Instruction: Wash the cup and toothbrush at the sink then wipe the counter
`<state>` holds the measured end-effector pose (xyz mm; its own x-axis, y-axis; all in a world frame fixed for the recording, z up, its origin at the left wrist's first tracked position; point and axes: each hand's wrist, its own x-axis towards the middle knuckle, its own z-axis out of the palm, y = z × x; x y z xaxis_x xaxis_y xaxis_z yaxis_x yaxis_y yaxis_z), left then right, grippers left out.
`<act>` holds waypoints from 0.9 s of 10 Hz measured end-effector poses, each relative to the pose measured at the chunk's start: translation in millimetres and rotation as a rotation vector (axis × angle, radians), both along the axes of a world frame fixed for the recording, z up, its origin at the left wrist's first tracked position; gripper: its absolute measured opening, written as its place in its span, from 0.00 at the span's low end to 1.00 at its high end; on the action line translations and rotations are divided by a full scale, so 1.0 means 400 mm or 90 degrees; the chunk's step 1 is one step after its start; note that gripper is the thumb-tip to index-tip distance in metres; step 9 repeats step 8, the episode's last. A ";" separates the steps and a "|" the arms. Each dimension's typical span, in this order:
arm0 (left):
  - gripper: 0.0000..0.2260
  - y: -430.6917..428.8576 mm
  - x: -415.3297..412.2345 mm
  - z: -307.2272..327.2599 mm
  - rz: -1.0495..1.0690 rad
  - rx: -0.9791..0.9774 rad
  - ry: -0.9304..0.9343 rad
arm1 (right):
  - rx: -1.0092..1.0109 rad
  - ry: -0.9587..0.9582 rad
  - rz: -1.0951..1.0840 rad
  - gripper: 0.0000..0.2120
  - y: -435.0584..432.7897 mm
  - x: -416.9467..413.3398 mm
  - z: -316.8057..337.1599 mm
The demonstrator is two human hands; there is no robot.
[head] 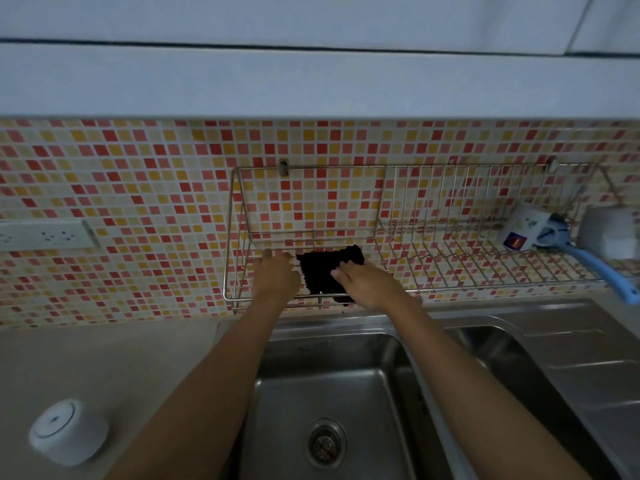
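Note:
A black cloth (pixel 323 273) lies on the wire wall rack (pixel 450 271) above the sink. My left hand (pixel 277 275) has its fingers at the cloth's left edge. My right hand (pixel 363 284) rests on its right side, fingers fairly straight. Whether either hand pinches the cloth is hard to tell. At the rack's right end a white printed cup (pixel 528 228) lies on its side. A light blue toothbrush (pixel 602 268) sticks out of the cup towards the lower right.
The steel sink (pixel 346 386) with its drain (pixel 325 443) lies below my arms, and a ribbed drainboard (pixel 595 368) is to the right. A white round container (pixel 69 433) stands on the beige counter (pixel 121 358) at left. A wall socket strip (pixel 45 233) is on the tiled wall.

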<state>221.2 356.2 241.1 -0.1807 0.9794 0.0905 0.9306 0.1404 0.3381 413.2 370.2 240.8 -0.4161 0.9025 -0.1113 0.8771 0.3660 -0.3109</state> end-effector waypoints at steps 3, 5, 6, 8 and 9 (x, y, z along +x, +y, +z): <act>0.24 -0.028 -0.017 0.011 -0.047 0.059 -0.120 | 0.168 -0.014 -0.022 0.26 -0.033 -0.003 0.016; 0.34 -0.152 -0.025 -0.047 -0.099 0.149 0.104 | 0.400 -0.012 -0.130 0.29 -0.108 -0.009 -0.040; 0.36 -0.191 -0.057 -0.082 -0.116 0.152 0.147 | 0.359 -0.005 -0.149 0.32 -0.131 -0.008 -0.049; 0.35 -0.301 -0.095 -0.103 -0.131 0.076 0.173 | 0.281 0.011 -0.142 0.32 -0.231 -0.008 -0.069; 0.35 -0.301 -0.095 -0.103 -0.131 0.076 0.173 | 0.281 0.011 -0.142 0.32 -0.231 -0.008 -0.069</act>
